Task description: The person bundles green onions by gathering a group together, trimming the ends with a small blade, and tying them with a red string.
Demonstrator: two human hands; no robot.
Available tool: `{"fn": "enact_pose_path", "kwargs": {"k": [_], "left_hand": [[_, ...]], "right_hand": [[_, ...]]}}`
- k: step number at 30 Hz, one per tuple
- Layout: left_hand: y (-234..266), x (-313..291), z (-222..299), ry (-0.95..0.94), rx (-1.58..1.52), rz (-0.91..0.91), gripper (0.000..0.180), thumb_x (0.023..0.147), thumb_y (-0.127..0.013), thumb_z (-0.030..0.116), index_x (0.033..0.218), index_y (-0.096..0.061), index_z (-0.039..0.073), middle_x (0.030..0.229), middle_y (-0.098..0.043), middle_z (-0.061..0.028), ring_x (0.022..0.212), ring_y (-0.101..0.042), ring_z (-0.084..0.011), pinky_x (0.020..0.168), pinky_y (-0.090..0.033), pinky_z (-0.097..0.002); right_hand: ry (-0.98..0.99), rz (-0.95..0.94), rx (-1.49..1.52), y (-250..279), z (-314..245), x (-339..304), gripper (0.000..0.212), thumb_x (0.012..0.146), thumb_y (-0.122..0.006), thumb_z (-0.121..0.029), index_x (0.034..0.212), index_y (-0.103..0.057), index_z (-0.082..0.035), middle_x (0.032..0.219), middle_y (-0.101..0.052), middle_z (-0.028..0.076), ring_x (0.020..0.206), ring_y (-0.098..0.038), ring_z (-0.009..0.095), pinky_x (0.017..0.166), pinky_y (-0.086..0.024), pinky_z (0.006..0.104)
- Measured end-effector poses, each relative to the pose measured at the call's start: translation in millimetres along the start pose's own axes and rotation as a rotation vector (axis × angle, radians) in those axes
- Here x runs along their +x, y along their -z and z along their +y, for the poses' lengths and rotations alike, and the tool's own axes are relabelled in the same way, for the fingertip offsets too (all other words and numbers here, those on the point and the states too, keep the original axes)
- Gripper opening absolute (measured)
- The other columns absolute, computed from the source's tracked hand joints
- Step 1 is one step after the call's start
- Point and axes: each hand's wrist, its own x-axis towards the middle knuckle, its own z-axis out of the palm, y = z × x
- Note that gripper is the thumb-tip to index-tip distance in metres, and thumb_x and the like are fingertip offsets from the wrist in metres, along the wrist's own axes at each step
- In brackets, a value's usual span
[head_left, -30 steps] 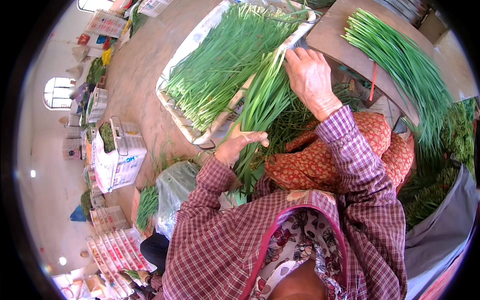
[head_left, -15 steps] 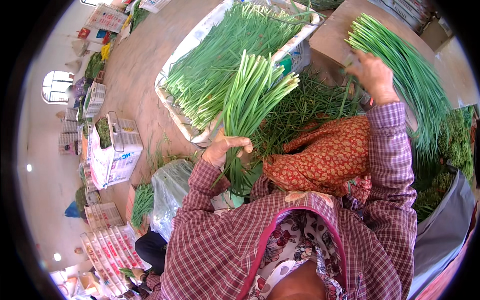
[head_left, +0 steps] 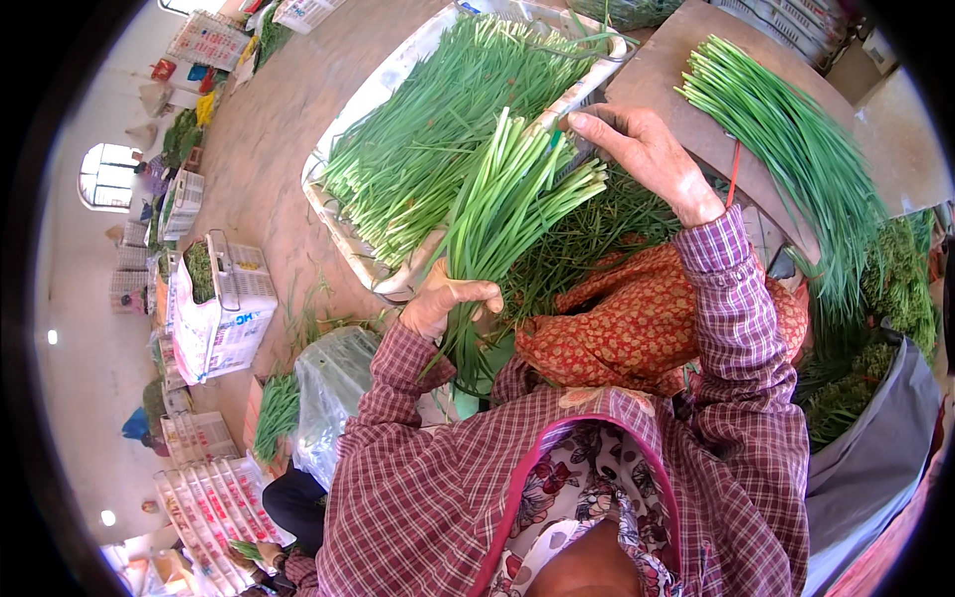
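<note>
My left hand point(head_left: 443, 301) is wrapped round the lower leaves of a bunch of chives point(head_left: 494, 214), pale cut ends pointing up and fanning to the right. To its right, my right hand point(head_left: 652, 154) hovers near those ends, thumb stretched out and the other fingers partly hidden behind it; nothing shows in it. Beyond the left hand stands a white crate point(head_left: 330, 214) lined with plastic and heaped with chives point(head_left: 438, 119). Another big bunch of chives point(head_left: 776, 139) lies on a brown board point(head_left: 637, 85) at the right, its leaves hanging over the edge.
Loose green leaves point(head_left: 577, 239) pile up between the crate and my red flowered cloth point(head_left: 617, 328). A clear plastic bag point(head_left: 333, 388) sits at left, near a white crate point(head_left: 227, 308). More greens rest in a grey sheet point(head_left: 875, 428) at right. A red strap point(head_left: 734, 171) hangs by the board.
My right hand has moved left from beside the chives on the board towards the bunch in my left hand. The left hand keeps its hold almost in place.
</note>
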Motion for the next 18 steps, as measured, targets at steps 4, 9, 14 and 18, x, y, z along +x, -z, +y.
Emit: {"fn": "enact_pose_path", "kwargs": {"k": [4,9,14,18], "left_hand": [[-6.5,-0.8,3.2,-0.005,-0.006,0.016,0.043,0.082,-0.071,0.002,0.122,-0.055,-0.002,0.075,-0.068,-0.0127,0.06,-0.063,-0.0182,0.046,-0.046,-0.0285],[-7.0,2.7,-1.0,-0.019,-0.007,0.021,0.039,0.082,-0.073,0.005,0.118,-0.06,-0.001,0.076,-0.069,-0.0116,0.061,-0.063,-0.0176,0.047,-0.045,-0.0281],[-2.1,4.9,-1.4,0.033,-0.037,-0.009,0.042,0.079,-0.076,0.012,0.116,-0.06,-0.001,0.077,-0.069,-0.0112,0.065,-0.064,-0.0166,0.05,-0.046,-0.0267],[-2.3,0.5,4.2,-0.006,-0.052,-0.031,0.04,0.08,-0.075,0.014,0.114,-0.061,-0.001,0.077,-0.068,-0.0105,0.065,-0.063,-0.0161,0.049,-0.045,-0.0261]], "right_hand": [[-0.034,0.009,0.093,-5.3,13.3,-2.4,0.052,0.095,-0.062,-0.048,0.107,-0.071,0.003,0.089,-0.071,0.008,0.084,-0.064,0.014,0.079,-0.05,0.0297],[-0.082,0.018,0.134,-15.3,11.6,0.2,0.044,0.092,-0.069,-0.039,0.108,-0.071,0.002,0.089,-0.071,0.007,0.084,-0.063,0.012,0.078,-0.05,0.0291],[-0.079,0.205,0.146,-16.4,16.9,-1.3,0.034,0.091,-0.07,-0.034,0.107,-0.073,-0.003,0.09,-0.073,0.007,0.083,-0.064,0.011,0.077,-0.051,0.0283],[-0.01,0.53,-0.039,17.7,8.4,-2.1,0.03,0.091,-0.071,-0.031,0.105,-0.073,-0.005,0.092,-0.073,0.006,0.085,-0.064,0.011,0.08,-0.051,0.0271]]}}
